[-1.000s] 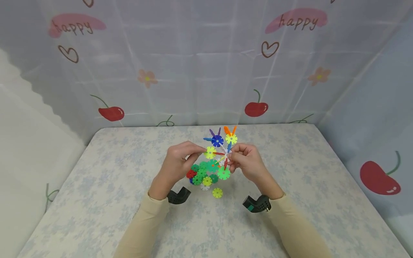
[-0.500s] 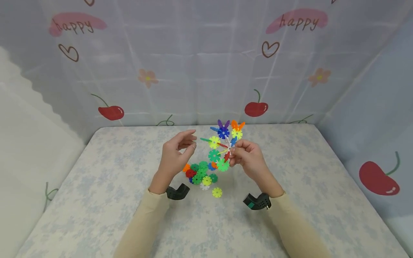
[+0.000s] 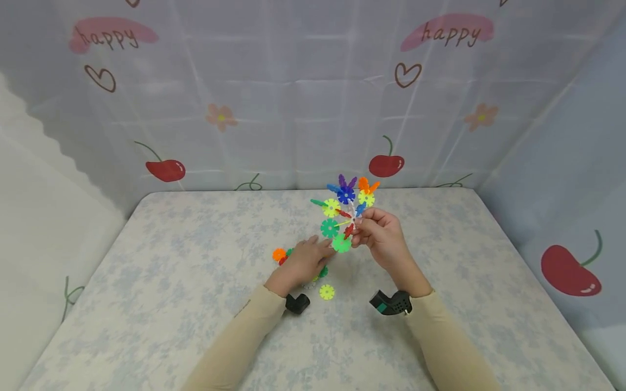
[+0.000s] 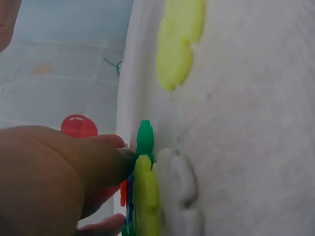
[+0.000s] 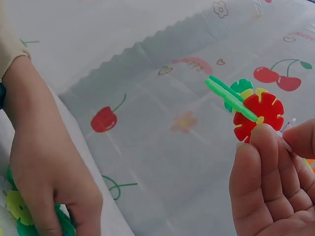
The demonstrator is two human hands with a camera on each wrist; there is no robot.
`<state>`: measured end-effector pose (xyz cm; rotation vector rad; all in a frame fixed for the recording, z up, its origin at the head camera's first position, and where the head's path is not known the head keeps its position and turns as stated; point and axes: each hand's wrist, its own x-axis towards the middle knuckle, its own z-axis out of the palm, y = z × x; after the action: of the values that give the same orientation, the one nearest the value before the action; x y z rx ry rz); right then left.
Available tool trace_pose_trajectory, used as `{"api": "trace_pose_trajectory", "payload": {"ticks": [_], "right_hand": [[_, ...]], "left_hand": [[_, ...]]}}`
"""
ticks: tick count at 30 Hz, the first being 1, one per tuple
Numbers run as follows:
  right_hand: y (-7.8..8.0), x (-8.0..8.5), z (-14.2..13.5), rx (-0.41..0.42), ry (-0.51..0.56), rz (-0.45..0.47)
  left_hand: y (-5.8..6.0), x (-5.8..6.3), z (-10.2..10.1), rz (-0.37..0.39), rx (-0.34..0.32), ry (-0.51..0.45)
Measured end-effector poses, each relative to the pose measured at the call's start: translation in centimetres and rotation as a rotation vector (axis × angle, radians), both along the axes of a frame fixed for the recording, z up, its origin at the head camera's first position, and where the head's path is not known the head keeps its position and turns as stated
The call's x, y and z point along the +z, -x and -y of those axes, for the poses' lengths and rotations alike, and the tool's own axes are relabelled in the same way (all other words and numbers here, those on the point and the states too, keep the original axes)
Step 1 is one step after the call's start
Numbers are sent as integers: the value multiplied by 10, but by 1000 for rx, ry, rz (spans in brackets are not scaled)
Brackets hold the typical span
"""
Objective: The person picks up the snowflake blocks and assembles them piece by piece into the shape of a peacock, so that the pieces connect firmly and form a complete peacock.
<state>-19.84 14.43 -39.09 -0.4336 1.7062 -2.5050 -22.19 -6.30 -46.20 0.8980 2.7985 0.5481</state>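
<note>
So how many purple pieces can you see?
2: a left one and a right one, both sticking up from the dark blue disc on the assembly in the right hand. The left hand may hide more.

Both arms come from the lower edge and lean inward, one toward the other, each in a beige sleeve that ends at the wrist. The left hand (image 3: pixel 305 260) is lowered, with its back turned upward; its fingers reach forward and to the right, rather straight, and the thumb is apart from them. The right hand (image 3: pixel 380 233) is raised higher, just beside the left one but not touching it. In the right wrist view its palm side is visible: the fingers (image 5: pixel 246 172) stand close together, slightly bent, and the thumb (image 5: pixel 302 140) presses toward their tips in a pinch.
</note>
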Motion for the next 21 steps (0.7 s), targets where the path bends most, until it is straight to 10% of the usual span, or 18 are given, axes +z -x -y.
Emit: {"api": "trace_pose_trajectory", "payload": {"ticks": [7, 13, 21], "right_hand": [[-1, 0, 2, -1, -28, 18], [-1, 0, 3, 11, -41, 17], [-1, 2, 4, 23, -80, 45]], "left_hand": [[0, -3, 10, -9, 168, -248], [-1, 21, 34, 65, 379, -650], [-1, 32, 46, 273, 371, -686]]}}
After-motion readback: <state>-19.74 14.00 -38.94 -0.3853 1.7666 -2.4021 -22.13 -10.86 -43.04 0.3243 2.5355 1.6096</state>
